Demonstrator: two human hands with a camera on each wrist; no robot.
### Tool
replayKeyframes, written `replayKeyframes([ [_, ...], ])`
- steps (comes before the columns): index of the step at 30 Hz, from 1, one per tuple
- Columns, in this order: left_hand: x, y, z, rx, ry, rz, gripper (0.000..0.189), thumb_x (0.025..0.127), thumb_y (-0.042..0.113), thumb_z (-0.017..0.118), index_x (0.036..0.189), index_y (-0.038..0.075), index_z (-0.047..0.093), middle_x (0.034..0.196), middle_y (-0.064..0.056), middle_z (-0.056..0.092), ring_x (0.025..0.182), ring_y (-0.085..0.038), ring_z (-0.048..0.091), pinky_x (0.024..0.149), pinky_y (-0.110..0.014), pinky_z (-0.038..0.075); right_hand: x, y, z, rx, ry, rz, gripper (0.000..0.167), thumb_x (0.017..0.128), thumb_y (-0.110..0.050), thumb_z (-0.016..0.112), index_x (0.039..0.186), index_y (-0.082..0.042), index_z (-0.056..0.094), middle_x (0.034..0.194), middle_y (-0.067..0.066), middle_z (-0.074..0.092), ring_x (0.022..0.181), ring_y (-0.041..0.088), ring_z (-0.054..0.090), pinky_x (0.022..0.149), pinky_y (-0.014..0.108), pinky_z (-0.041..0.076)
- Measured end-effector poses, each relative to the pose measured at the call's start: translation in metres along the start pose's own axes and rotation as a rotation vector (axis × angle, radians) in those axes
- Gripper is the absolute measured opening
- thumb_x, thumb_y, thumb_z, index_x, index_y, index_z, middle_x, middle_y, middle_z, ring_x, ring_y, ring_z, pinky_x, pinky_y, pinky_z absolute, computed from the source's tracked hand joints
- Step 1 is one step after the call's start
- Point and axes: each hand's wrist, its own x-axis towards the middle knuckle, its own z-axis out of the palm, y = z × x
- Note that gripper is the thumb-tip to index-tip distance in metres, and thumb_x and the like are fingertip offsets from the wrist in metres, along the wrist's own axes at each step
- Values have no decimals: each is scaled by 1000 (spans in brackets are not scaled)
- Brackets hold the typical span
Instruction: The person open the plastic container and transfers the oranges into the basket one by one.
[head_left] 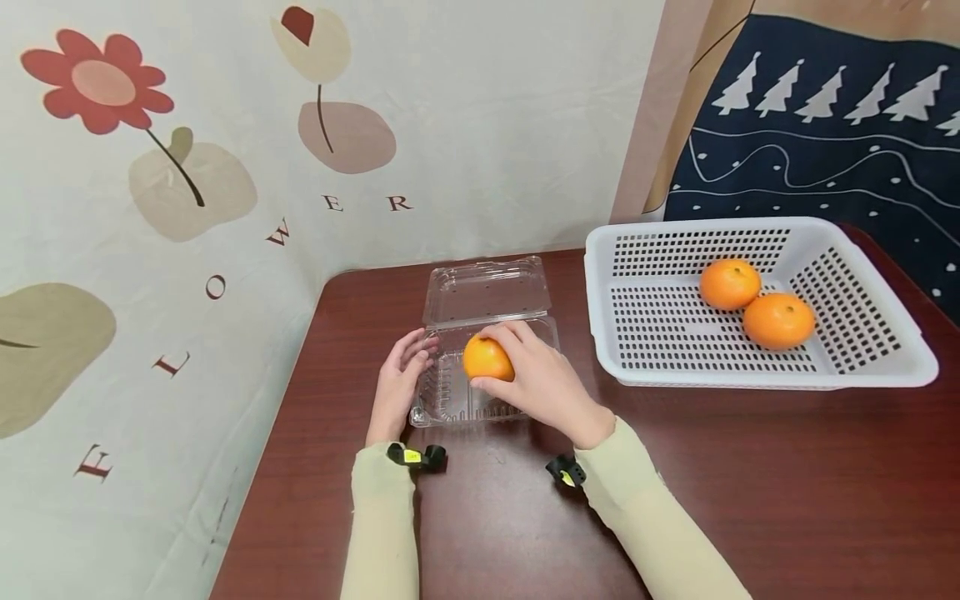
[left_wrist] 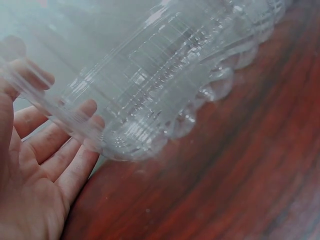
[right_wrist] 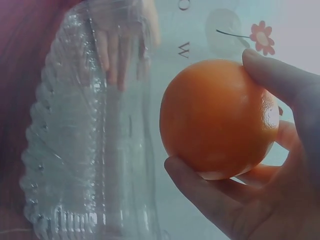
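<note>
My right hand (head_left: 542, 379) grips an orange (head_left: 487, 358) between thumb and fingers, over the clear plastic clamshell box (head_left: 450, 400). In the right wrist view the orange (right_wrist: 217, 120) is held up beside the box's ribbed wall (right_wrist: 65, 150). The box lies with its lid (head_left: 487, 292) folded back towards the wall. At the box's left side is my left hand (head_left: 397, 379), its fingers loosely extended. The left wrist view shows those fingers (left_wrist: 60, 145) right at the clear wall, with the fingertips partly seen through the plastic.
To the right, a white perforated basket (head_left: 607, 333) holds two more oranges (head_left: 780, 322). All this stands on a dark red-brown table (head_left: 495, 517). Behind and to the left hangs a flower-printed cloth (head_left: 487, 125); a dark tree-patterned cloth (head_left: 810, 158) is at the back right.
</note>
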Motion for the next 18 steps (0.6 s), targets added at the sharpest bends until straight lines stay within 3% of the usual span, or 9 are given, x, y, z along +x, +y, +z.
replayKeyframes([
  [3, -2, 10, 2, -6, -4, 5, 42, 93, 9, 47, 133, 1, 37, 122, -17, 52, 113, -25, 49, 93, -37, 41, 0, 1, -5, -4, 14, 10, 52, 74, -54, 62, 118, -29, 49, 116, -9, 44, 82, 9, 50, 63, 28, 46],
  [18, -3, 12, 2, -43, 1, -3, 40, 93, 8, 46, 132, 2, 39, 121, -19, 52, 112, -30, 48, 92, -38, 41, -2, 15, -20, 6, 75, 61, 51, 74, -52, 63, 117, -28, 49, 116, -7, 44, 84, 13, 52, 65, 31, 46],
])
